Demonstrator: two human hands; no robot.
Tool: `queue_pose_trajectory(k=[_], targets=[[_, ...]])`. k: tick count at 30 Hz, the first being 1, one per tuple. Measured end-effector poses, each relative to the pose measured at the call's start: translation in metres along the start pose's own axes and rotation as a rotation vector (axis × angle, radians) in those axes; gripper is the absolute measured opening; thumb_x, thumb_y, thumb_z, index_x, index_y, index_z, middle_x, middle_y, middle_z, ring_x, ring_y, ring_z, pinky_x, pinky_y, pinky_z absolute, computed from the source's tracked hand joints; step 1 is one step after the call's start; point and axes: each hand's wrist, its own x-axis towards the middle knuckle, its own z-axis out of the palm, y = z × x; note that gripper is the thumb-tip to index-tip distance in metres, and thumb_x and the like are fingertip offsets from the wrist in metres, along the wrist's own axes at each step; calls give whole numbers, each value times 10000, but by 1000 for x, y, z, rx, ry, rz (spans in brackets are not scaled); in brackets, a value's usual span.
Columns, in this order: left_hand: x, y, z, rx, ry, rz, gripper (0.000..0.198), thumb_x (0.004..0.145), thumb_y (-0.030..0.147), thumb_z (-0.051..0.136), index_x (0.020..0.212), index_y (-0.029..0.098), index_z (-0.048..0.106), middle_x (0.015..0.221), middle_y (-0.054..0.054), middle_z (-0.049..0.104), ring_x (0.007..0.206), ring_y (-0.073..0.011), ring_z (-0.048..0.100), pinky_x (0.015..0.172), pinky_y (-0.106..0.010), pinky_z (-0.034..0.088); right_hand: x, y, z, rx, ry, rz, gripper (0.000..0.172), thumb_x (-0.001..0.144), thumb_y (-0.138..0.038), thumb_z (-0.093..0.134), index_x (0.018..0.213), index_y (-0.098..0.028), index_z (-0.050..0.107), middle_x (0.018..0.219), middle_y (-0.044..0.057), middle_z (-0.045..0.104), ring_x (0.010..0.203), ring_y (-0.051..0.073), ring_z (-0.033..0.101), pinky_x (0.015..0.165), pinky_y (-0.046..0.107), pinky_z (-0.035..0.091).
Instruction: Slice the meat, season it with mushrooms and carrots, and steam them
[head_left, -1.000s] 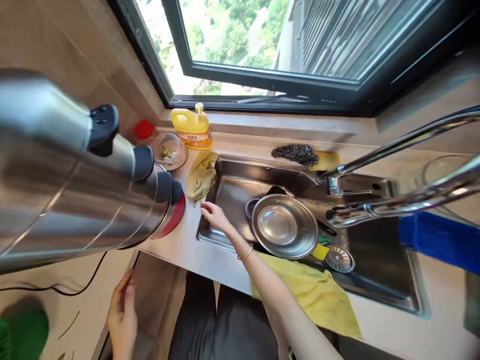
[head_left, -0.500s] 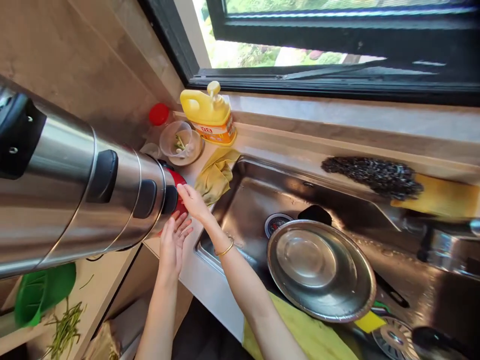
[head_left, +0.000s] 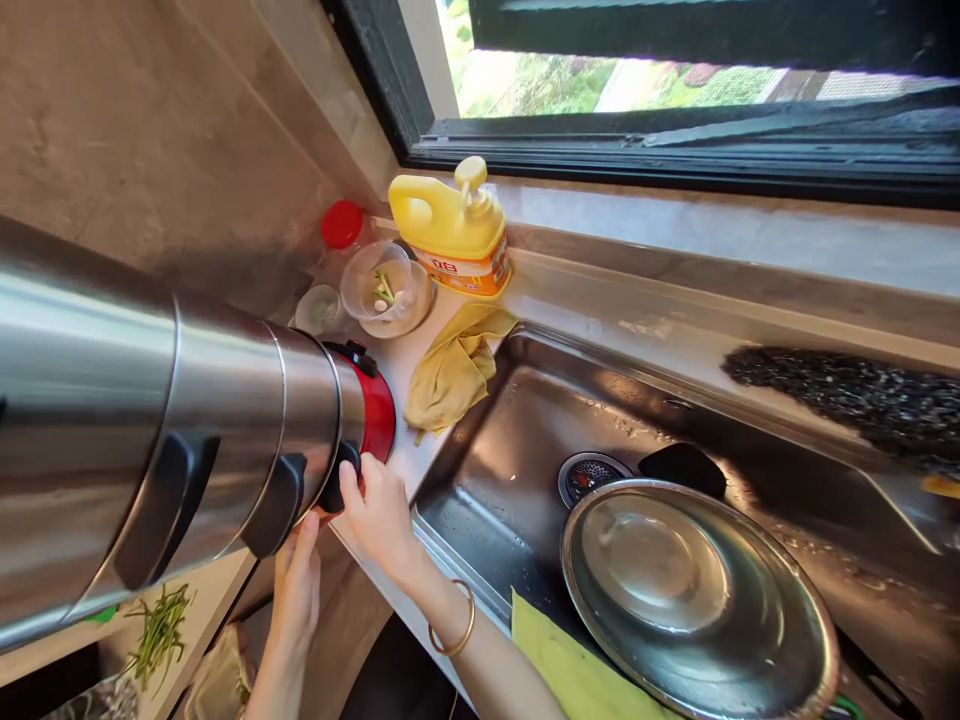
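Observation:
A tall stacked metal steamer (head_left: pixel 225 370) with black side handles rises toward the left, its red base (head_left: pixel 379 410) on the counter. My right hand (head_left: pixel 382 515), with a gold bangle at the wrist, has its fingers curled at the lowest black handle (head_left: pixel 346 460), just above the base. Beside it, my left hand (head_left: pixel 296 575) touches the steamer's lower side; its thumb points up and its other fingers are mostly hidden.
A yellow detergent jug (head_left: pixel 457 230), a clear bowl (head_left: pixel 375 280) and a red-lidded jar (head_left: pixel 342 225) stand behind the steamer. A yellow cloth (head_left: pixel 454 370) lies by the sink (head_left: pixel 495 470), which holds a metal basin (head_left: pixel 697 600). Green stalks (head_left: pixel 159 630) are at lower left.
The steamer has turned, bringing its handles lower and nearer me. My right hand has curled at the lowest handle, and my left hand has moved from spread below it to against the steamer's side.

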Motion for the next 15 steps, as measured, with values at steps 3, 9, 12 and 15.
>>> queue_pose_trajectory(k=[3,9,12,15], targets=[[1,-12,-29,54,109,-11,465,647,522,747,942,165,702,1011,-64,705,1116,-259,578,1056,-403,372,-23,-2,11,55,-28,40,273,956,-314,403,735,-187,500,659,0,569,592,116,519,539,237,269],[10,-32,-95,227,26,-29,558,580,611,731,940,186,691,1029,-98,692,1159,-318,551,1039,-457,400,-66,-3,45,179,-128,87,232,932,-290,431,737,-193,511,697,23,610,629,133,574,544,224,313],[16,-39,-126,323,45,-112,619,575,688,679,976,216,683,1033,-111,688,1163,-337,551,1013,-482,420,-84,-4,67,178,-170,112,222,909,-287,463,709,-202,509,673,28,621,620,156,596,537,239,317],[19,-44,-149,386,78,-122,665,587,706,662,1050,229,658,1065,-124,678,1182,-347,539,1006,-493,424,-96,-5,85,193,-204,124,198,895,-267,477,712,-205,521,674,35,644,626,178,624,544,251,333]])
